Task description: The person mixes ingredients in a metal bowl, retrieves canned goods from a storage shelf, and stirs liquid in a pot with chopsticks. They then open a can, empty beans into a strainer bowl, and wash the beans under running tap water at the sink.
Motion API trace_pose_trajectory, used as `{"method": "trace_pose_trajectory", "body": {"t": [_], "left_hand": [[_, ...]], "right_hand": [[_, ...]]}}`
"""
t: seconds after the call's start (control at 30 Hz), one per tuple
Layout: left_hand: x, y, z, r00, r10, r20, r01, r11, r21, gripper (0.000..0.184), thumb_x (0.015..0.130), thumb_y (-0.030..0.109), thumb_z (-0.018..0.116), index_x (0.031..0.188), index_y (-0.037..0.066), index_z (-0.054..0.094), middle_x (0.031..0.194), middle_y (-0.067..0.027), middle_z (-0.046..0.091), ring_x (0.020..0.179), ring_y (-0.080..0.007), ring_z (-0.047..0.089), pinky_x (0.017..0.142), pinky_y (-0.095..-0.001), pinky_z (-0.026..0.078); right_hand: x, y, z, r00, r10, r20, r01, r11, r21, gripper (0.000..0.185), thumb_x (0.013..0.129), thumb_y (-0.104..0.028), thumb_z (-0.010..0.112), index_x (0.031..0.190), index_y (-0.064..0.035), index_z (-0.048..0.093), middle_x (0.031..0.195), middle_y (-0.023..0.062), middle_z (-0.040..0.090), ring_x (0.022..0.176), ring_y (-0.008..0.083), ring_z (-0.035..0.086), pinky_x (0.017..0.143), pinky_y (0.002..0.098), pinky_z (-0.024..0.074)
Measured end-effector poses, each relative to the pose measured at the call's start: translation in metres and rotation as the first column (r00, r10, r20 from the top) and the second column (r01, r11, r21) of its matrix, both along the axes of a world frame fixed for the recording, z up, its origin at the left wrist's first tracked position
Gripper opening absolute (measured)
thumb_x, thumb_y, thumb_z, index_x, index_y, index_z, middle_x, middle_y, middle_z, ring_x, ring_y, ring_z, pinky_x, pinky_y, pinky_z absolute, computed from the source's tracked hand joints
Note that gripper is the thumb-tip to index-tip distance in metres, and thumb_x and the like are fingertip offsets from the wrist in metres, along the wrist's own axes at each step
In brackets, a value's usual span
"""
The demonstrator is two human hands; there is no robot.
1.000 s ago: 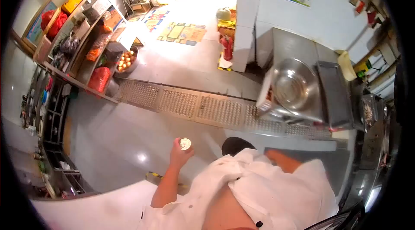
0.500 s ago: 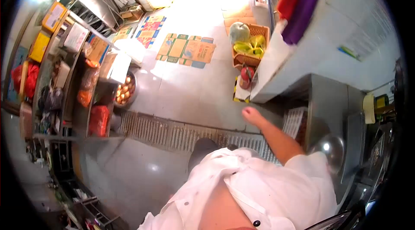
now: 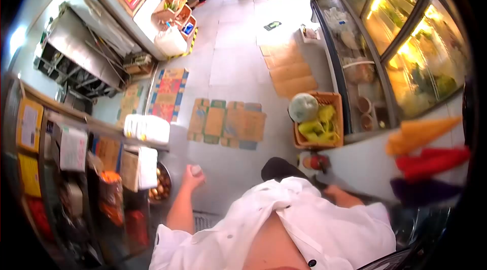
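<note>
Over floor [image 3: 223, 178], left hand [image 3: 192, 177] grasps can [image 3: 196, 169], pale end upward; right hand [image 3: 332, 191]: grip unclear.

A small can [image 3: 197, 169] with a pale, blurred top sits in the left hand [image 3: 192, 178], held above the floor [image 3: 223, 168]. A red fire extinguisher [image 3: 318, 162] stands near the right hand [image 3: 333, 192].

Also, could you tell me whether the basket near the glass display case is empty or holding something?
It is holding something: the basket has a pale round item and yellow-green plastic showing inside its rim.
</note>
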State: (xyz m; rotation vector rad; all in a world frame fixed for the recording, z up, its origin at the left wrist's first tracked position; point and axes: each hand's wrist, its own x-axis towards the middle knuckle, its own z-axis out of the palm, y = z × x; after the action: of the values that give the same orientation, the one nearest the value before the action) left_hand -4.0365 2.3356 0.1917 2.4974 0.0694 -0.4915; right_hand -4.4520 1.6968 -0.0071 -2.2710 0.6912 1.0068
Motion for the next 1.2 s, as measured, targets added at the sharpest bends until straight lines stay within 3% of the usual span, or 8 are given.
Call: {"method": "trace_pose_trajectory", "body": {"t": [0.23, 0.33, 0.4, 0.63, 0.8, 0.87, 0.93, 1.2], "left_hand": [[0.353, -0.074, 0.006, 0.972, -0.155, 0.178, 0.135, 0.984, 0.117, 0.084, 0.069, 0.039, 0.088, 0.135, 0.007, 0.047, 0.120, -0.0184, 0.069, 0.112, -0.0377, 0.067, 0.094, -0.0453, 0.054], [0.398, -0.129, 0.028, 0.969, -0.058, -0.241, 0.076, 0.995, 0.068, 0.081, 0.070, 0.035, 0.089, 0.134, 0.005, 0.048, 0.112, -0.0150, 0.073, 0.100, -0.0288, 0.072, 0.084, -0.0413, 0.059], [0.412, -0.092, -0.085, 0.954, -0.076, -0.291, 0.059, 0.996, -0.067, 0.073, 0.072, 0.030, 0.090, 0.129, 0.004, 0.053, 0.107, -0.0132, 0.074, 0.095, -0.0233, 0.073, 0.077, -0.0408, 0.060], [0.602, -0.153, -0.092, 0.830, 0.052, -0.555, 0.100, 0.965, 0.241, 0.076, 0.067, 0.033, 0.093, 0.124, -0.001, 0.057, 0.111, -0.0169, 0.072, 0.095, -0.0296, 0.073, 0.080, -0.0423, 0.060], [0.885, -0.175, -0.111, 0.843, 0.048, -0.536, 0.098, 0.966, 0.241, 0.079, 0.065, 0.034, 0.093, 0.125, -0.002, 0.056, 0.111, -0.0176, 0.072, 0.095, -0.0301, 0.073, 0.080, -0.0431, 0.060], [1.020, -0.187, -0.107, 0.890, -0.004, -0.456, 0.124, 0.965, 0.233, 0.080, 0.065, 0.034, 0.093, 0.125, -0.003, 0.056, 0.111, -0.0178, 0.072, 0.095, -0.0303, 0.073, 0.080, -0.0434, 0.060], [1.178, -0.229, -0.075, 0.950, -0.095, -0.297, 0.133, 0.985, 0.110, 0.089, 0.059, 0.039, 0.092, 0.128, -0.003, 0.053, 0.110, -0.0184, 0.072, 0.093, -0.0333, 0.072, 0.085, -0.0434, 0.059], [1.610, -0.407, 0.036, 0.977, -0.166, 0.133, 0.147, 0.980, 0.137, 0.093, 0.071, 0.044, 0.086, 0.143, 0.002, 0.045, 0.121, -0.0222, 0.069, 0.110, -0.0363, 0.068, 0.093, -0.0433, 0.054]], "right_hand": [[0.318, -0.040, -0.032, 0.968, -0.091, -0.233, 0.123, 0.985, 0.123, 0.045, 0.091, -0.042, 0.057, 0.103, -0.0029, 0.076, 0.110, 0.0284, 0.071, 0.107, 0.0430, 0.068, 0.096, 0.0493, 0.0522], [0.562, -0.071, -0.041, 0.996, -0.048, 0.075, 0.044, 0.997, 0.057, 0.044, 0.091, -0.041, 0.058, 0.104, -0.0031, 0.076, 0.111, 0.0286, 0.070, 0.109, 0.0433, 0.067, 0.098, 0.0483, 0.0513], [0.739, -0.079, 0.000, 0.885, -0.168, 0.433, 0.182, 0.983, 0.010, 0.040, 0.091, -0.035, 0.062, 0.111, -0.0021, 0.073, 0.108, 0.0224, 0.073, 0.098, 0.0400, 0.070, 0.085, 0.0448, 0.0557], [1.193, -0.113, 0.231, 0.746, -0.414, 0.522, 0.173, 0.877, 0.448, 0.027, 0.099, -0.026, 0.061, 0.110, -0.0053, 0.073, 0.091, 0.0075, 0.073, 0.081, 0.0169, 0.068, 0.070, 0.0336, 0.0545], [1.282, -0.182, 0.145, 0.791, -0.426, 0.438, 0.401, 0.903, 0.155, 0.030, 0.099, -0.029, 0.059, 0.106, -0.0041, 0.074, 0.090, 0.0142, 0.074, 0.084, 0.0267, 0.071, 0.074, 0.0412, 0.0563], [1.255, -0.217, 0.068, 0.915, -0.112, 0.387, 0.165, 0.980, -0.107, 0.037, 0.097, -0.034, 0.062, 0.113, -0.0028, 0.073, 0.109, 0.0219, 0.072, 0.102, 0.0371, 0.069, 0.087, 0.0436, 0.0549], [1.215, -0.234, 0.019, 0.784, -0.604, 0.143, 0.525, 0.768, 0.367, 0.034, 0.097, -0.031, 0.065, 0.107, -0.0001, 0.075, 0.105, 0.0146, 0.073, 0.096, 0.0345, 0.067, 0.085, 0.0415, 0.0542], [1.497, -0.296, -0.014, 0.943, -0.189, -0.274, 0.220, 0.972, 0.084, 0.040, 0.097, -0.037, 0.058, 0.111, -0.0043, 0.074, 0.111, 0.0182, 0.072, 0.101, 0.0372, 0.068, 0.087, 0.0462, 0.0557]]}}
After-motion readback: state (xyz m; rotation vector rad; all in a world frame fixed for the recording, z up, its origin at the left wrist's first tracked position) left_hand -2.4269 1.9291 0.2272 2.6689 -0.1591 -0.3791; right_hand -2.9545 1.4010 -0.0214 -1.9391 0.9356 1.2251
